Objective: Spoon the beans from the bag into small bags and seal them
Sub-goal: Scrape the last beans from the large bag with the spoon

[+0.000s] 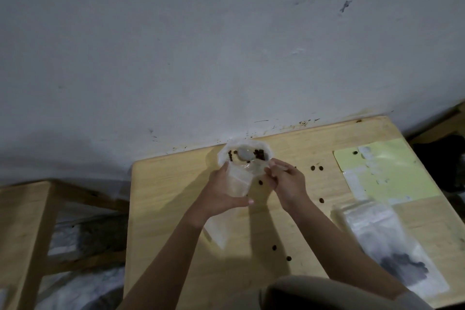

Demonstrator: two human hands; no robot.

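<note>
A clear plastic bag (245, 146) with dark beans (259, 154) stands open at the table's far edge by the wall. A pale spoon bowl (244, 154) lies inside it among the beans. My left hand (221, 194) grips a small clear bag (239, 180) just in front of the big bag. My right hand (284, 181) pinches that small bag's upper right edge. Whether the right hand also holds the spoon's handle is hidden.
Loose beans (316, 168) lie scattered on the wooden table (176, 209). A yellow-green sheet (392, 171) lies at the right, with clear filled small bags (387, 241) in front of it. A wooden stool (22, 211) stands to the left. The wall rises right behind the table.
</note>
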